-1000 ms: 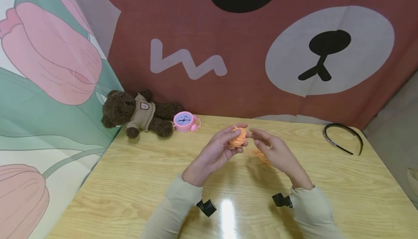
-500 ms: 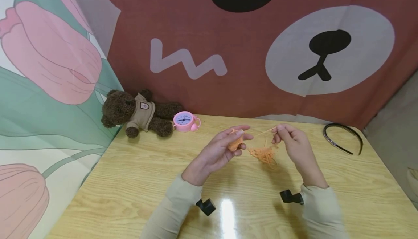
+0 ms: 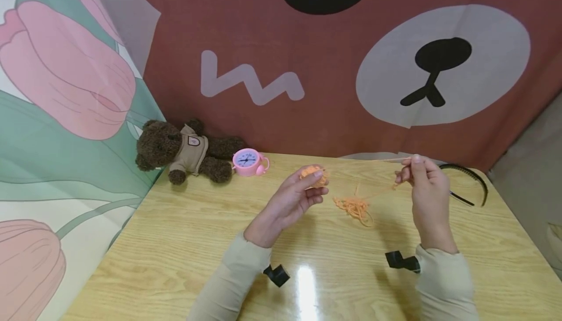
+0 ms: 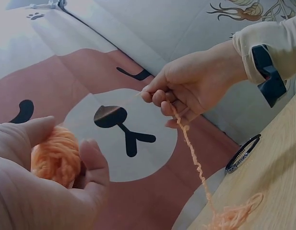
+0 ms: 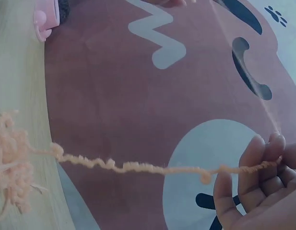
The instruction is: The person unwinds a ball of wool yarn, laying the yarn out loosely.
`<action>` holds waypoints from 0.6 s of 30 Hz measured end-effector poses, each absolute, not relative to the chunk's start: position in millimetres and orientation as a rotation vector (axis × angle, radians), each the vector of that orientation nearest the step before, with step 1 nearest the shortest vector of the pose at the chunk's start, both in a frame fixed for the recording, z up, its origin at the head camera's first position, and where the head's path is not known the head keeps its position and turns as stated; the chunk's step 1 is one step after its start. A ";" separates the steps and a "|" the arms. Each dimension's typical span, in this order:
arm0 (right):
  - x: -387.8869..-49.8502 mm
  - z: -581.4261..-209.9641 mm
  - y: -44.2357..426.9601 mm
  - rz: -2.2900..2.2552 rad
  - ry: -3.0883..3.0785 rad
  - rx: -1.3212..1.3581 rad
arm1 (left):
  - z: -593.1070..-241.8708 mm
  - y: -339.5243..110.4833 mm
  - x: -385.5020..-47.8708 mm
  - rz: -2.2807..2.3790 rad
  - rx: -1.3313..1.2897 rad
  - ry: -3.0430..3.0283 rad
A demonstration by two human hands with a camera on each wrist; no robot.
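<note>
An orange yarn ball (image 3: 312, 175) is held between the thumb and fingers of my left hand (image 3: 290, 201), above the middle of the table. To its right, my right hand (image 3: 429, 191) pinches a strand of the same yarn (image 3: 369, 160), stretched taut between both hands. From the lower fingers of that hand, a crinkly length of yarn (image 4: 195, 163) runs down to a loose tangle (image 3: 354, 208) on the table. In the left wrist view the ball (image 4: 56, 158) sits between thumb and fingertips. The right wrist view shows the kinked strand (image 5: 138, 167) entering my curled right fingers (image 5: 251, 153).
A brown teddy bear (image 3: 193, 155) lies at the back left of the wooden table (image 3: 184, 248). Beside its feet is a pink alarm clock (image 3: 247, 161). A black headband (image 3: 476, 179) lies at the back right, partly behind my right hand. Printed cloths hang behind and at the left.
My right hand has moved right and up, away from the ball, drawing the strand out long and tight. The left hand has stayed nearly in place, turning the ball slightly upward.
</note>
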State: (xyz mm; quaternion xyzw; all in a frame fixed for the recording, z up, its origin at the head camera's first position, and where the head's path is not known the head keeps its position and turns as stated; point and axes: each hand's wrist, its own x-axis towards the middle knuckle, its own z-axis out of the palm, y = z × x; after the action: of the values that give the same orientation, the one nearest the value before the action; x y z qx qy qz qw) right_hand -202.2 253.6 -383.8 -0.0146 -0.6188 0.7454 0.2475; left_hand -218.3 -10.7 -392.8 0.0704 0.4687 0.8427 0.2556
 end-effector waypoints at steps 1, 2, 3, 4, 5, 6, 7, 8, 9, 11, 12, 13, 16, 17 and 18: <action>-202.3 -383.3 254.3 2.028 -1.676 -0.050 | -392.8 -10.7 -218.8 2.306 0.183 1.269; -202.5 -382.8 255.1 2.031 -1.660 -0.059 | -392.9 -10.7 -219.2 2.328 0.174 1.262; -202.9 -382.3 255.9 2.034 -1.638 -0.070 | -392.8 -10.7 -219.8 2.354 0.160 1.253; -203.2 -381.9 256.9 2.041 -1.613 -0.080 | -392.7 -10.7 -220.3 2.382 0.144 1.243; -203.6 -381.3 258.1 2.051 -1.579 -0.090 | -392.5 -10.8 -220.8 2.410 0.128 1.233; -203.7 -381.0 259.3 2.056 -1.546 -0.102 | -392.4 -10.8 -221.3 2.435 0.113 1.222; -203.9 -380.7 260.6 2.059 -1.514 -0.117 | -392.5 -10.9 -222.2 2.458 0.098 1.211; -203.9 -380.5 262.0 2.059 -1.483 -0.128 | -392.5 -11.1 -222.8 2.480 0.084 1.202; -203.8 -380.5 263.4 2.065 -1.450 -0.139 | -392.5 -11.4 -223.5 2.499 0.069 1.192; -203.7 -380.6 266.3 2.059 -1.409 -0.156 | -392.6 -12.2 -224.9 2.536 0.045 1.184; -203.6 -380.9 267.8 2.053 -1.400 -0.168 | -392.8 -12.7 -225.6 2.553 0.034 1.181; -203.7 -381.3 269.5 2.051 -1.399 -0.180 | -392.9 -13.3 -226.1 2.566 0.025 1.181; -204.3 -383.8 274.4 2.063 -1.485 -0.218 | -393.1 -15.2 -226.7 2.592 0.009 1.167; -204.4 -385.8 276.2 2.063 -1.587 -0.217 | -393.1 -15.8 -226.6 2.595 0.013 1.150; -204.9 -388.2 277.3 2.029 -1.747 -0.212 | -393.1 -16.3 -226.2 2.597 0.023 1.131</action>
State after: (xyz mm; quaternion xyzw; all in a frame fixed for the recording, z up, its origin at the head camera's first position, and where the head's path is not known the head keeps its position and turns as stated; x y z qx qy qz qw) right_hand -204.9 277.3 -388.2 -0.0768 -0.6336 0.7360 0.2259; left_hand -226.2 -16.3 -393.1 0.0079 0.3945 0.9059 0.1539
